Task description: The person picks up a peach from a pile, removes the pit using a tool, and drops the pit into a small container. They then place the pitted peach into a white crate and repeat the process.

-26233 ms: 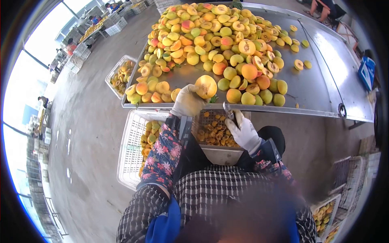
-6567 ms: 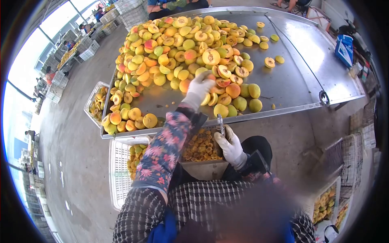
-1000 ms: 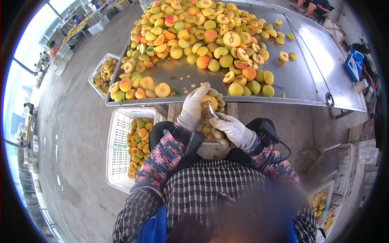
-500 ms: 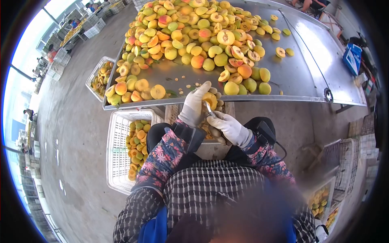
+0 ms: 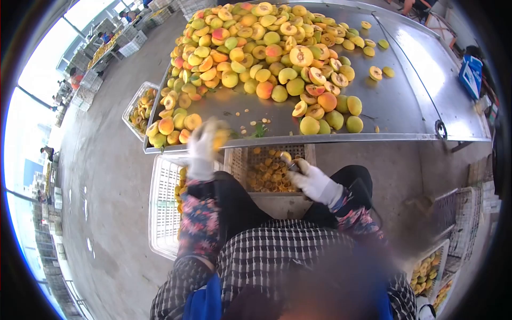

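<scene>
My left hand [image 5: 202,149], in a white glove and smeared by motion, is at the table's front edge above the left white basket [image 5: 162,213]. A blurred yellow peach half [image 5: 220,140] is in its fingers. My gloved right hand [image 5: 316,184] is closed around a small metal pitting spoon [image 5: 292,165], its tip pointing up and left with something yellowish on it. Below and between the hands, a crate [image 5: 237,162] holds small yellow-brown pieces [image 5: 269,173]. Whole and halved peaches [image 5: 250,53] are heaped on the metal table [image 5: 394,101].
Another basket of fruit [image 5: 141,109] stands at the table's left end. Stacked crates [image 5: 461,218] and a fruit crate [image 5: 426,269] are at my right. A dark cord [image 5: 413,69] crosses the table. Other people work at far-left tables.
My left hand has moved left with the peach half, away from the spoon. My right hand stays near its place, still gripping the spoon. The crate between my knees is now uncovered.
</scene>
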